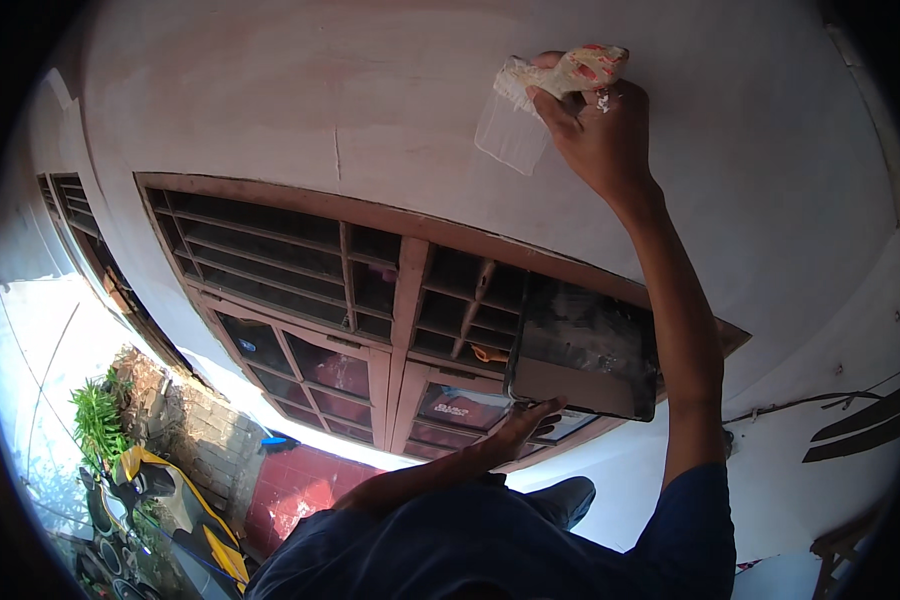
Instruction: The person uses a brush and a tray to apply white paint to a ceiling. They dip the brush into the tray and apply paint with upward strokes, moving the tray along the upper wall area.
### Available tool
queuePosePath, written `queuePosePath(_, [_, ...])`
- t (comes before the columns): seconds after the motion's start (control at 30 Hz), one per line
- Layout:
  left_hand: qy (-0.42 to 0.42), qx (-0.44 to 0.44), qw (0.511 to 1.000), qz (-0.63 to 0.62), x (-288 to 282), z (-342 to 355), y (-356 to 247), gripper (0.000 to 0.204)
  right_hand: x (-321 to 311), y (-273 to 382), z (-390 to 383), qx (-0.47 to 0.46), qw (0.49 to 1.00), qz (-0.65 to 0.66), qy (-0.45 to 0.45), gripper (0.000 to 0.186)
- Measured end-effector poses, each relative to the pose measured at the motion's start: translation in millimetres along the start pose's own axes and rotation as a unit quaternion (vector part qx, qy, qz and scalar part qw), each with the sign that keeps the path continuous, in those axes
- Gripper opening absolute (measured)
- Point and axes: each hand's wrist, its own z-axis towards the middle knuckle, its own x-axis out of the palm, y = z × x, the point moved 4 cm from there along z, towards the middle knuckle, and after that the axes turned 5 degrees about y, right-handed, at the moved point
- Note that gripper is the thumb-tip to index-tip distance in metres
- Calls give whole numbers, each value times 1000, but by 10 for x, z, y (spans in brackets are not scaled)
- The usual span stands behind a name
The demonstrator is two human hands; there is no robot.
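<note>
Up against the painted wall, my right hand is closed round the handle of a wide paintbrush. Its handle is crusted with pale paint and red patches, and its broad whitish end points down and left at the wall surface. White paint specks show on my fingers. Lower down, my left hand grips the near edge of a dark rectangular tray. Whitish smears cover the tray's inside; how deep any contents are, I cannot tell.
Behind the tray is a brown wooden window frame with slatted vents above glass panes. A thin crack runs down the wall. Far below lie red tiles, a yellow and black motorbike and a green plant.
</note>
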Motion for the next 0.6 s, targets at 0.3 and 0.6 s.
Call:
queuePosePath(0.3, [-31, -2, 999, -7, 75, 9, -101, 65, 257, 307, -410, -85, 993, 29, 78, 19])
queuePosePath(0.6, [-44, -53, 997, -44, 86, -66, -193, 74, -929, -15, 1293, -57, 981, -164, -89, 26])
